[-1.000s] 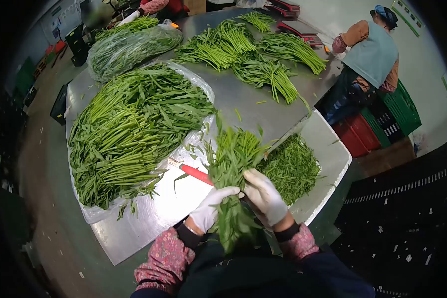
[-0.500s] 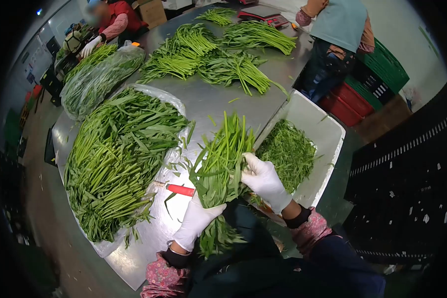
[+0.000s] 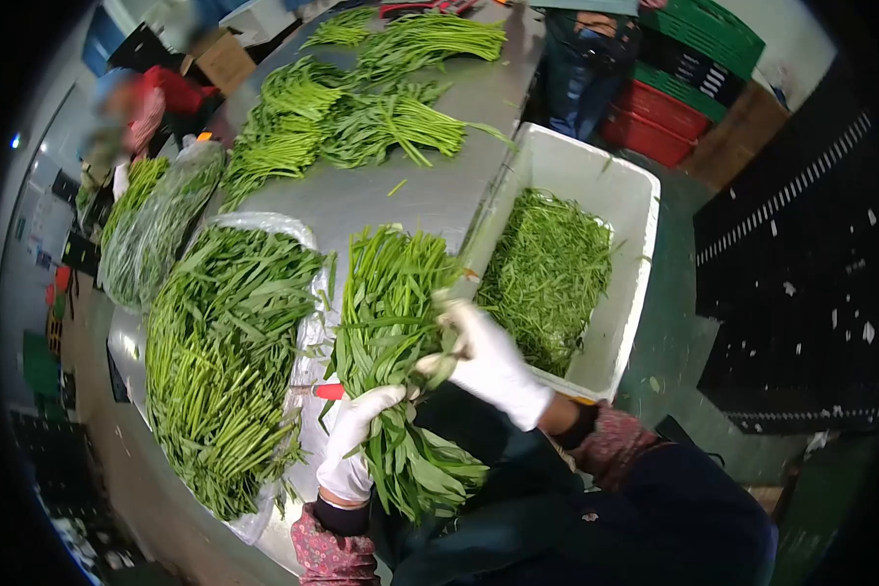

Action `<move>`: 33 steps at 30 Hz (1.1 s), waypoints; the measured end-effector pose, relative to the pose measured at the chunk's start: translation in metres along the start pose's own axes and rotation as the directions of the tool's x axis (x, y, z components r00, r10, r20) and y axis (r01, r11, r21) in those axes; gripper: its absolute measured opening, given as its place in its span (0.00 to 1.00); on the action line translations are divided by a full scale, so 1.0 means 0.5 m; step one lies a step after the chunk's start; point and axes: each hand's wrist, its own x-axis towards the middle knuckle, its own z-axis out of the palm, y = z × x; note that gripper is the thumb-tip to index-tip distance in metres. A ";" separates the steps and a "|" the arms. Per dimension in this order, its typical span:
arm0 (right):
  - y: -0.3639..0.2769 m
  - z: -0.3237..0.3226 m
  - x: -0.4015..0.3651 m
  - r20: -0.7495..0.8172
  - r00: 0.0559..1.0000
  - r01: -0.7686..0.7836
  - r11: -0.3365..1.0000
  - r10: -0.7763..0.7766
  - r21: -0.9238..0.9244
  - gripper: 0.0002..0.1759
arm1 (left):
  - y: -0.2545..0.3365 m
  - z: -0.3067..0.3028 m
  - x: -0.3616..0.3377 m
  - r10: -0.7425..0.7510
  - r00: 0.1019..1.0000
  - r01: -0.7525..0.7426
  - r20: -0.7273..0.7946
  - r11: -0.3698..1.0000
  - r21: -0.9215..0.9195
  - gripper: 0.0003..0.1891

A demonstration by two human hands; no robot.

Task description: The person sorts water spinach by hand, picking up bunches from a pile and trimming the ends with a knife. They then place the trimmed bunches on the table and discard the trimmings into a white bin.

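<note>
A bunch of water spinach (image 3: 391,303) stands in front of me, stems pointing away and leaves hanging toward my body. My left hand (image 3: 356,439), in a white glove, is wrapped round its leafy lower part. On the bunch's right side my gloved right hand (image 3: 493,366) is closed, slightly blurred, with a leaf (image 3: 441,369) pinched at the fingertips. A red-handled knife (image 3: 328,392) lies on the table beside my left hand, its handle partly covered. Left of it a big heap of water spinach (image 3: 215,381) rests on a clear plastic sheet (image 3: 308,347).
A white bin (image 3: 643,234) with cut green scraps (image 3: 547,273) stands at the table's right edge. Trimmed bunches (image 3: 283,117) lie on the metal table (image 3: 361,195) farther back. Co-workers stand at far left and far right. Black crates (image 3: 781,244) are at right.
My view has turned right, so the table appears farther left. The bunch now stands straighter and looks fuller. My right hand has moved to its lower right side, pinching a leaf.
</note>
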 end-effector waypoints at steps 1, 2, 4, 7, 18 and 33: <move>0.066 0.057 0.008 -0.230 0.948 0.237 0.971 -0.221 0.041 0.30 | 0.003 0.012 -0.006 -0.012 1.000 0.012 -0.004 1.000 -0.020 0.13; 0.072 0.049 0.021 -0.192 0.973 0.155 0.980 -0.130 0.125 0.26 | 0.010 0.028 -0.021 -0.021 1.000 0.021 -0.013 0.999 -0.039 0.13; 0.074 -0.002 0.056 -0.265 0.931 0.229 0.967 -0.251 -0.112 0.16 | 0.018 0.036 -0.043 -0.027 1.000 0.029 0.012 0.983 -0.183 0.12; 0.164 -0.133 0.114 -0.455 0.876 -0.071 0.891 -0.159 -0.449 0.08 | 0.032 0.029 -0.066 -0.093 0.996 0.092 0.010 0.963 -0.255 0.14; 0.051 -0.019 0.032 -0.079 0.984 -0.169 0.980 0.161 -0.106 0.22 | 0.025 0.087 -0.068 -0.042 0.999 0.050 0.033 0.946 -0.320 0.15; 0.016 -0.084 0.007 -0.118 0.991 0.042 0.984 -0.063 -0.176 0.32 | -0.031 0.043 -0.046 0.189 0.982 -0.173 -0.022 0.936 0.307 0.20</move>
